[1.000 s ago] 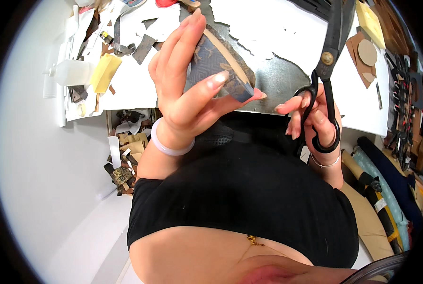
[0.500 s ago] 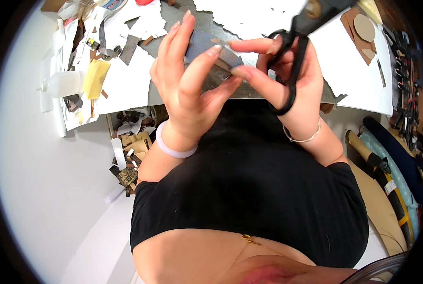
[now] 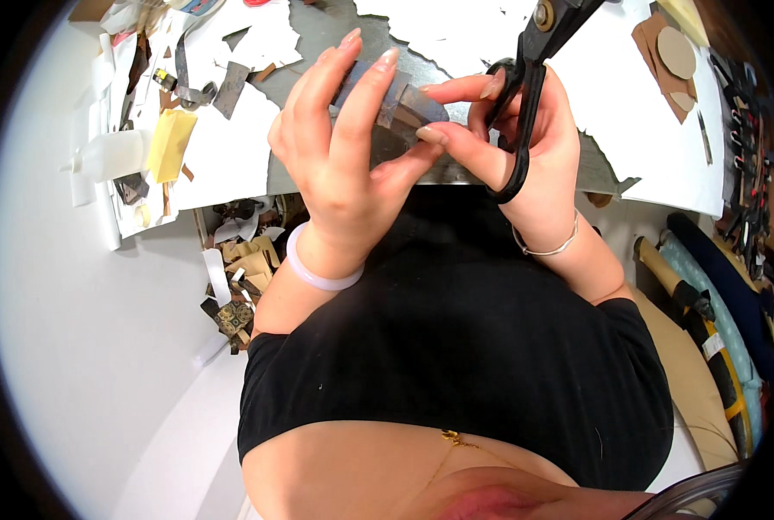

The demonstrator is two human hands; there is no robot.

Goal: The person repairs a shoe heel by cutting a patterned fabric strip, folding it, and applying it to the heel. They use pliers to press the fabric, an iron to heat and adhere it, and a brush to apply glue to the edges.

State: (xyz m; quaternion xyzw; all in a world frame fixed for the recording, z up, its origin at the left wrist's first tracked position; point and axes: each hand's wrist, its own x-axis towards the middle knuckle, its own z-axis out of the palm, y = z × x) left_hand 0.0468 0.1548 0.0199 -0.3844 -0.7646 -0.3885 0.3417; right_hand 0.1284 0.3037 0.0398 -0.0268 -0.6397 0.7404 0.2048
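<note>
A small flat, greyish-blue piece with a see-through look (image 3: 409, 108) is held up between my hands, above the near edge of the table. My right hand (image 3: 534, 152) pinches its right end between thumb and forefinger. Large black-handled scissors (image 3: 539, 48) also hang in that hand, the handle loops round the fingers and palm and the blades pointing up and away. My left hand (image 3: 335, 156) is at the piece's left side, long fingers raised and stretched, its thumb tip close to the right thumb. Part of the piece lies hidden behind the left fingers.
Torn white paper (image 3: 235, 147) and a grey surface (image 3: 318, 43) cover the table. At left are a squeeze bottle (image 3: 114, 156), a yellow block (image 3: 172, 143) and scraps. Brown pieces with round discs (image 3: 675, 52) lie right, near hanging tools (image 3: 742, 130). Material rolls (image 3: 725, 286) stand below; scraps (image 3: 235, 286) fill the lower left.
My left forefinger has lifted away from the piece, uncovering more of it. The scissors have swung slightly left, and my right hand has shifted a little left.
</note>
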